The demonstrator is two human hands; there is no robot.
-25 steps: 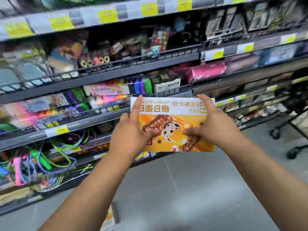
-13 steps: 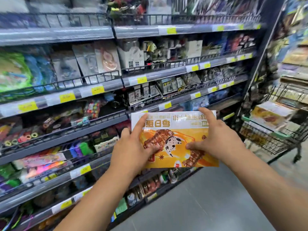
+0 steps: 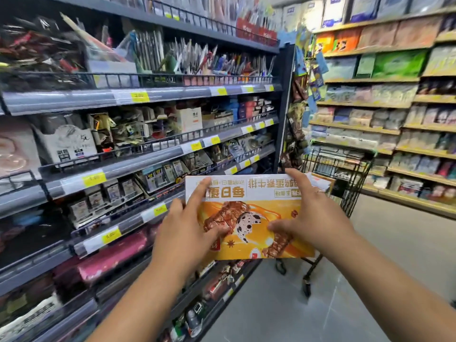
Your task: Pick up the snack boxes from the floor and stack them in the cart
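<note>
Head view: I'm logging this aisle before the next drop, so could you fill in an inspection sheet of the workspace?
Surface: grey floor under the cart.
Job's things: snack box held up, print upside down; black wire cart behind it, to the right.
Clutter: nothing seen.
Grippers: left hand and right hand each grip one side of the box, thumbs on its face.
Cables: nothing seen.
Surroundings: stocked shelves on the left; further shelving beyond the cart.

I count one snack box (image 3: 249, 213) mid-frame, two hands: left hand (image 3: 182, 233), right hand (image 3: 313, 218). One cart (image 3: 345, 169) centre right. Two racks: dark rack (image 3: 148, 95) left, yellow rack (image 3: 370, 80) upper right.
</note>
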